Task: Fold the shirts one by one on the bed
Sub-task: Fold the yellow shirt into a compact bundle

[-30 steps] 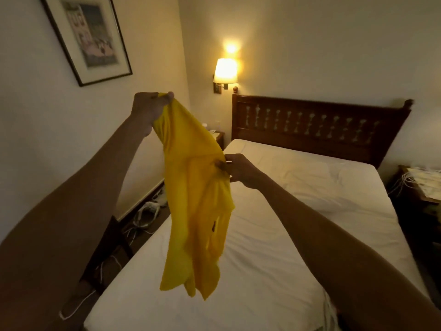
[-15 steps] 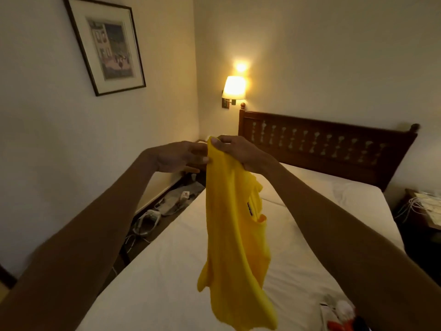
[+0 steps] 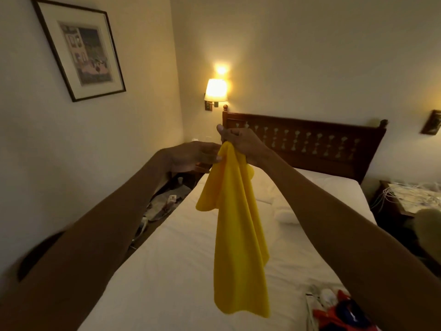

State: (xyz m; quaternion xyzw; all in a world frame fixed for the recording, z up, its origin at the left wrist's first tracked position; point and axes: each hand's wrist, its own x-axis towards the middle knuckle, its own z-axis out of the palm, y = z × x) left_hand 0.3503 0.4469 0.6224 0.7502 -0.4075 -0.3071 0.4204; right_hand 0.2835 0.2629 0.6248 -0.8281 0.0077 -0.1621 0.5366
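Observation:
A yellow shirt (image 3: 238, 235) hangs in the air above the white bed (image 3: 179, 271), bunched at its top and falling in loose folds. My right hand (image 3: 241, 142) grips that bunched top edge in a fist. My left hand (image 3: 193, 156) is right beside it, fingertips touching the fabric's upper left edge. A small heap of red, blue and white clothes (image 3: 338, 311) lies at the near right of the bed, partly hidden by my right arm.
A dark wooden headboard (image 3: 310, 142) closes the far end of the bed. A lit wall lamp (image 3: 216, 90) and a framed picture (image 3: 81, 46) hang on the walls. Cables and bags (image 3: 164, 201) lie on the floor at the left; a cluttered nightstand (image 3: 410, 199) stands at the right.
A second ago my hands were apart, the left raised high with the shirt. They came together at the shirt's top, and now the right grips it bunched while the shirt hangs straighter.

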